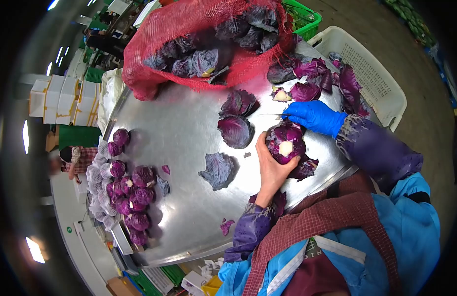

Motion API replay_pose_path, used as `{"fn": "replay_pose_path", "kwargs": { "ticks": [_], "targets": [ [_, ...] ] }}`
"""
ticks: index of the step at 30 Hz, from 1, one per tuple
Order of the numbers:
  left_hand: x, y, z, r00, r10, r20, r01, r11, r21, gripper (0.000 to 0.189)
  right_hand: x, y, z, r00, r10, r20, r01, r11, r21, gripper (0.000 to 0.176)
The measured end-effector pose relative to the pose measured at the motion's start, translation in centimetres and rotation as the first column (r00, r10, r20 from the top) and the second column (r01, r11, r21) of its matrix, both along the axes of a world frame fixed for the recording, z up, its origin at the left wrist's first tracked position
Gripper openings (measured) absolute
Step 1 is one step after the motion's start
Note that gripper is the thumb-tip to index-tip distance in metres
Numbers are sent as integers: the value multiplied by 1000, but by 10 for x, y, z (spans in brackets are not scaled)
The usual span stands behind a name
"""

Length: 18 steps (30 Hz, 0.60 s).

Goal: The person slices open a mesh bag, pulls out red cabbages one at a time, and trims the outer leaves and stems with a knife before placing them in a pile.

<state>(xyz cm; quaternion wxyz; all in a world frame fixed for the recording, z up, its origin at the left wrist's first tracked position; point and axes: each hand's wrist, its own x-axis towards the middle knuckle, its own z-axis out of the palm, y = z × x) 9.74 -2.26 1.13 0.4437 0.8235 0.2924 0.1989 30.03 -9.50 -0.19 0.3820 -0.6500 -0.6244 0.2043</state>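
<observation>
My left hand (273, 170), bare, is wrapped round a red cabbage (293, 138) whose pale cut stem end faces up. Beside the cabbage, my right hand (315, 117) in a blue glove is closed on a knife (272, 114); its thin blade points left, above the steel table (189, 128). A cut stem piece with pale flesh (281, 94) lies just beyond the glove. Loose purple outer leaves (236, 131) and a greyish leaf (217, 171) are left of my hands. More leaf trimmings (307, 170) lie under the held cabbage.
A red mesh sack (154, 39) of untrimmed cabbages lies open at the far side. Several trimmed cabbages (135, 197) sit at the left beside white foam nets (96, 177). A white crate (386, 89) stands at the right, near piled leaves (349, 84). Another person (80, 160) is far left.
</observation>
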Motion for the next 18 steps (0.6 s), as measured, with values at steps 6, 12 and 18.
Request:
{"fn": "replay_pose_path", "kwargs": {
  "ticks": [6,12,18],
  "targets": [
    [1,0,-3,999,46,10,-45,997,-66,96,-40,-6,24,955,-251,-161,244,968,-63,34],
    [-7,4,-16,995,97,32,-93,990,-106,93,19,-5,-66,854,-497,152,509,859,-48,26],
    [-8,7,-6,987,159,9,-153,964,-218,89,-26,-13,-5,811,-335,-479,180,923,-341,48]
  ]
}}
